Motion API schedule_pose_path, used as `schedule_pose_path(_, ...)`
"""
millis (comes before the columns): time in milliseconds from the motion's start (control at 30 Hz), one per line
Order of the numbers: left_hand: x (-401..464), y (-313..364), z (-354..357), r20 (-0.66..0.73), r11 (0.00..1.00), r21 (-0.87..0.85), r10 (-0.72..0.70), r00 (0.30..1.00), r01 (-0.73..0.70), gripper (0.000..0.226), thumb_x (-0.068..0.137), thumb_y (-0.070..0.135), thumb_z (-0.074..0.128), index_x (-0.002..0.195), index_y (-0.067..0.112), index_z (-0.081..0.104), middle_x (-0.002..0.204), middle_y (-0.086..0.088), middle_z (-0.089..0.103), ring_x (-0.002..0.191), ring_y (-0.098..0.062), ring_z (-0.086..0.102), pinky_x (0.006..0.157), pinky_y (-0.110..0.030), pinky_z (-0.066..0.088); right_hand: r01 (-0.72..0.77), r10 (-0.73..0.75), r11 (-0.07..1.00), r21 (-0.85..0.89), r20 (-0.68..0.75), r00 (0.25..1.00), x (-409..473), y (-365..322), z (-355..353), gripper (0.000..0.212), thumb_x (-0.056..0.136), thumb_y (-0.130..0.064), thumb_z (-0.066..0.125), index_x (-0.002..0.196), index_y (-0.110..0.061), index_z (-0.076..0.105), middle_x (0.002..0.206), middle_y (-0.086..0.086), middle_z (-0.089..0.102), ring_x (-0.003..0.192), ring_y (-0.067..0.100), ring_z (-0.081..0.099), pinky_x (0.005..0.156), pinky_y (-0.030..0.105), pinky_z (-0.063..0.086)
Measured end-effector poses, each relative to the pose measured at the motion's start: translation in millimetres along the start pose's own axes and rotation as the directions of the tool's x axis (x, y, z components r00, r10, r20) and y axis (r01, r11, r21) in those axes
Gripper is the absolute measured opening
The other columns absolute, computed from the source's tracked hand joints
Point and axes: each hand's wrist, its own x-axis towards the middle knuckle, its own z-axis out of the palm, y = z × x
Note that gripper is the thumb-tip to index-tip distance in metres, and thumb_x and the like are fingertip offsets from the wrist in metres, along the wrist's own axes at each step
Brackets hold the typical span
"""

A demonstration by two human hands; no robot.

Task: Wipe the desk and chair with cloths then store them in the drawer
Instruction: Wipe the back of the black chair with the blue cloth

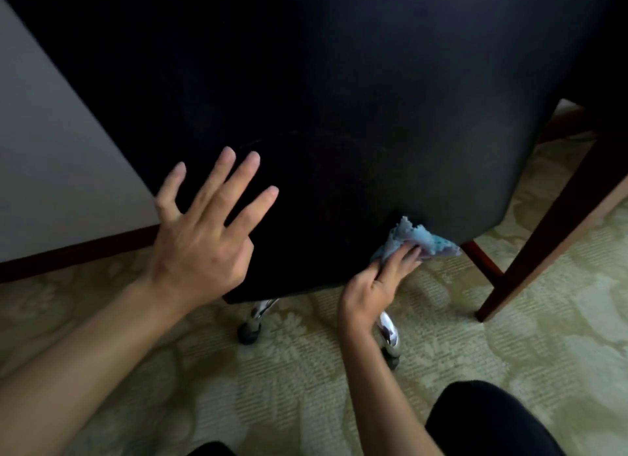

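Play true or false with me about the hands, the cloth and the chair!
1. The right hand holds a blue cloth. True.
2. The left hand holds a cloth too. False: its fingers are spread open and it holds nothing.
3. The cloth is at the lower edge of the black chair. True.
4. The floor is bare wood. False: it is a green patterned carpet.
5. The chair has shiny metal legs with wheels. True.

Dim room interior: pale green floral-patterned carpet (306, 381) covers the floor, a plain grey-white wall (44, 156) with dark brown baseboard (68, 255) at left, dark reddish-brown wooden furniture legs (543, 231) at right.
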Motion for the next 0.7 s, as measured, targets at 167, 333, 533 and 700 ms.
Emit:
schedule_pose_path(167, -35.8, -13.8, -10.0, 0.011, 0.979, -0.069, -0.189, 0.982, 0.190, 0.071, 0.083, 0.010, 0.057, 0.150, 0.018, 0.035, 0.160, -0.019, 0.020, 0.150, -0.032, 0.017, 0.114, -0.056, 0.016, 0.324, -0.276, 0.938, -0.119, 0.308, 0.910, -97.7, 10.4, 30.6, 0.062, 0.092, -0.006, 0.031, 0.152, -0.022, 0.025, 0.162, 0.001, 0.002, 0.150, 0.026, -0.006, 0.123, 0.036, 0.004)
schedule_pose_path(333, -54.3, -30.6, -21.6, 0.142, 0.937, -0.156, -0.292, 0.946, 0.313, 0.071, 0.085, 0.013, 0.056, 0.152, 0.017, 0.033, 0.162, -0.017, 0.016, 0.151, -0.033, 0.012, 0.115, -0.054, 0.019, 0.954, -0.630, 0.300, 0.013, 0.753, 0.188, -118.2, 25.7, 48.2, 0.060, 0.087, -0.025, 0.041, 0.147, -0.021, 0.040, 0.156, -0.001, 0.029, 0.149, 0.024, 0.009, 0.121, 0.046, 0.012)
schedule_pose_path(533, -58.7, -34.1, -19.5, 0.167, 0.924, -0.222, -0.277, 0.946, 0.310, 0.063, 0.088, 0.013, 0.053, 0.149, 0.014, 0.039, 0.161, -0.015, 0.022, 0.151, -0.030, 0.017, 0.115, -0.052, 0.028, 0.982, -0.704, -0.073, 0.175, 0.688, -0.175, -48.4, -73.8, 74.8, 0.050, 0.092, -0.011, 0.047, 0.142, -0.007, 0.046, 0.150, 0.011, 0.042, 0.141, 0.029, 0.036, 0.118, 0.044, 0.023)
schedule_pose_path(700, -28.7, -37.4, -18.2, 0.079, 0.865, -0.312, -0.389, 0.918, 0.393, 0.073, 0.083, 0.005, 0.055, 0.151, 0.008, 0.030, 0.161, -0.014, 0.023, 0.151, -0.028, 0.017, 0.119, -0.039, 0.023, 0.990, -0.903, -0.138, 0.024, 0.408, -0.136, -2.8, -212.0, 108.9, 0.044, 0.099, -0.011, 0.046, 0.142, -0.004, 0.045, 0.147, 0.014, 0.046, 0.139, 0.035, 0.036, 0.119, 0.046, 0.017)
